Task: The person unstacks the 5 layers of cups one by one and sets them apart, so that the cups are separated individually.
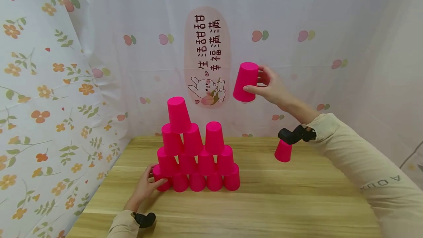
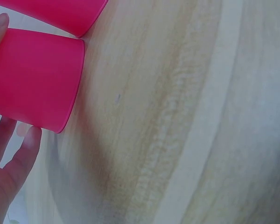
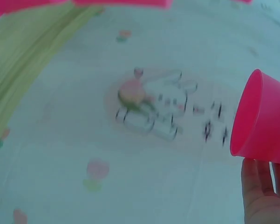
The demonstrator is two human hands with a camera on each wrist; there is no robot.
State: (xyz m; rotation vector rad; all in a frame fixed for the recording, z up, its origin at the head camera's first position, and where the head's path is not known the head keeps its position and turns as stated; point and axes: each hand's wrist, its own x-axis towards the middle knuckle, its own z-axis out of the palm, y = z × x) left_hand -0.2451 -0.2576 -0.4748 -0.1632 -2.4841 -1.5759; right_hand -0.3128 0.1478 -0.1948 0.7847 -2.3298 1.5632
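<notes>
A pyramid of pink plastic cups, all mouth down, stands on the wooden table. Several form the bottom row, and three make up the third row, with a single top cup (image 1: 179,115) over the left and middle ones of that row. My left hand (image 1: 147,184) holds the leftmost bottom cup (image 2: 32,79), thumb on one side and fingers on the other. In the air, to the right of the pyramid and higher than its top, my right hand (image 1: 269,85) grips another pink cup (image 1: 246,82) by its side, mouth downward.
One more pink cup (image 1: 283,152) stands on the table (image 1: 281,201) to the right, its top partly hidden by the black wrist camera (image 1: 294,134). Behind the table hangs a white curtain (image 1: 152,61) with a rabbit print; a flowered cloth (image 1: 43,94) covers the left side.
</notes>
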